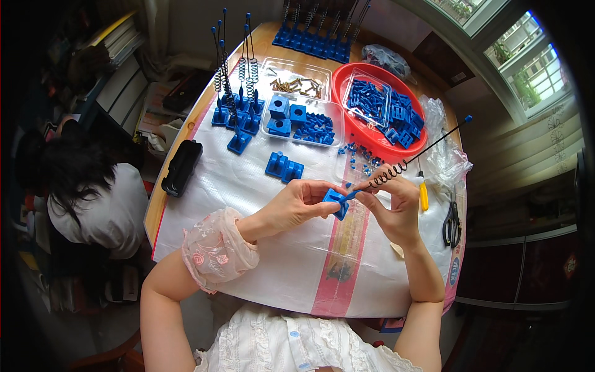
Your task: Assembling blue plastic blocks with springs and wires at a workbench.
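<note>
Between both hands, over the middle of the table, is a blue plastic base (341,213). My left hand (282,208) pinches it with thumb and fingers. From the base a narrow blue stem runs toward my right hand (400,208), whose fingers are closed around the stem and the lower end of a black spring rod (389,173). The rod slants up to the right and ends in a small blue ball (468,118). My fingers partly hide the joint. Just beyond my left hand lie a pair of rounded blue blocks (284,166).
Finished-looking spring pieces stand in a cluster (238,115) and a back row (313,44). Clear trays hold screws (296,85) and blue parts (315,129); a red basin (339,80) holds more. Scissors (452,224) and a yellow-handled screwdriver (423,195) lie right. Another person (102,208) is at left.
</note>
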The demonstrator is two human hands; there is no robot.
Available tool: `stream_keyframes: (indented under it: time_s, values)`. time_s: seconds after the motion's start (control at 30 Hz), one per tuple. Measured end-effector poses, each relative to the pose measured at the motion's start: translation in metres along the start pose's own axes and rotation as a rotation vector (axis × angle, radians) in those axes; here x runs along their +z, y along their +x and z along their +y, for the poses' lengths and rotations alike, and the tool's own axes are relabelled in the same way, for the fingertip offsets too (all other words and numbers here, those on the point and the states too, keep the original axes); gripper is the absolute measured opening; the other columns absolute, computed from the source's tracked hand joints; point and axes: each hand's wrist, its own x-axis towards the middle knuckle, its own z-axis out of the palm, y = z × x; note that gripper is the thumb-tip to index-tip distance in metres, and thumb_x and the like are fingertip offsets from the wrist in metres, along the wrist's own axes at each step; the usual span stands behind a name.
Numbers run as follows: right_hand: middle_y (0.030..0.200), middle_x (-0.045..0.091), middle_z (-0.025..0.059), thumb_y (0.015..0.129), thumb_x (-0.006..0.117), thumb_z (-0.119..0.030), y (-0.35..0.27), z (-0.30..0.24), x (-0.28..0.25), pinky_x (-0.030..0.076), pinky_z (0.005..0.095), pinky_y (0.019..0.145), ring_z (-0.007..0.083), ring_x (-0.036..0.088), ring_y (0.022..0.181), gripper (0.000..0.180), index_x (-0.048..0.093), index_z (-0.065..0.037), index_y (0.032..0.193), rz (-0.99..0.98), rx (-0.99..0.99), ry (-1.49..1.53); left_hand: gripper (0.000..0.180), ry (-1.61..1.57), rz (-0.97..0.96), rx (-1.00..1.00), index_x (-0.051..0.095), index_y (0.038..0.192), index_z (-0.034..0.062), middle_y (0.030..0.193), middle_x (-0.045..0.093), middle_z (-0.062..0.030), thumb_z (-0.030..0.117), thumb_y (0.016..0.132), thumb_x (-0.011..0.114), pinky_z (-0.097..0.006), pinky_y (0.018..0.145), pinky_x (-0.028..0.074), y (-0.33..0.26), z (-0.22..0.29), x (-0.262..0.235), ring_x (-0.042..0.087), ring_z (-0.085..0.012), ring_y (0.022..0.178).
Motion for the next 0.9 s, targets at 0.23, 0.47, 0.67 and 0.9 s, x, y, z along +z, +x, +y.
stream_keyframes:
  time_s: [0.23,0.47,0.67,0.9]
  values:
    - [0.089,0.074,0.0073,0.081,0.084,-0.001,-0.0010,0.0030,-0.0003,0.049,0.0295,0.071,0.0151,0.065,0.079,0.014,0.080,-0.003,0.095,0.008,0.038,0.050,0.039,-0.035,-0.034,-0.080,0.065,0.137,0.0028,0.109,0.073,0.0007,0.021,0.103,0.069,-0.020,0.079,0.051,0.0011,-0.0035,-0.0047,0.063,-0.0025,0.092]
    - [0.088,0.073,0.0073,0.081,0.083,-0.002,-0.0015,0.0030,0.0003,0.048,0.0293,0.071,0.0148,0.064,0.079,0.014,0.080,-0.003,0.095,0.008,0.062,0.074,0.040,-0.071,-0.035,-0.114,0.065,0.138,0.0017,0.109,0.074,0.0003,0.022,0.104,0.069,-0.019,0.079,0.050,0.0011,-0.0058,-0.0047,0.062,-0.0026,0.093]
    - [0.087,0.073,0.0070,0.081,0.084,-0.002,-0.0020,0.0046,0.0005,0.048,0.0289,0.071,0.0143,0.064,0.079,0.014,0.081,-0.003,0.095,0.000,0.076,0.082,0.039,-0.081,-0.038,-0.106,0.065,0.137,0.0017,0.109,0.074,-0.0001,0.020,0.104,0.068,-0.020,0.080,0.050,0.0014,-0.0047,-0.0045,0.063,-0.0032,0.094]
    - [0.081,0.069,0.0055,0.079,0.085,-0.001,0.0008,0.0071,-0.0015,0.045,0.0306,0.068,0.0148,0.061,0.074,0.015,0.081,-0.004,0.093,-0.002,-0.007,0.092,0.037,0.001,0.012,-0.020,0.067,0.134,0.0028,0.109,0.075,-0.0005,0.015,0.100,0.072,-0.021,0.081,0.052,0.0012,-0.0007,-0.0015,0.067,-0.0049,0.094]
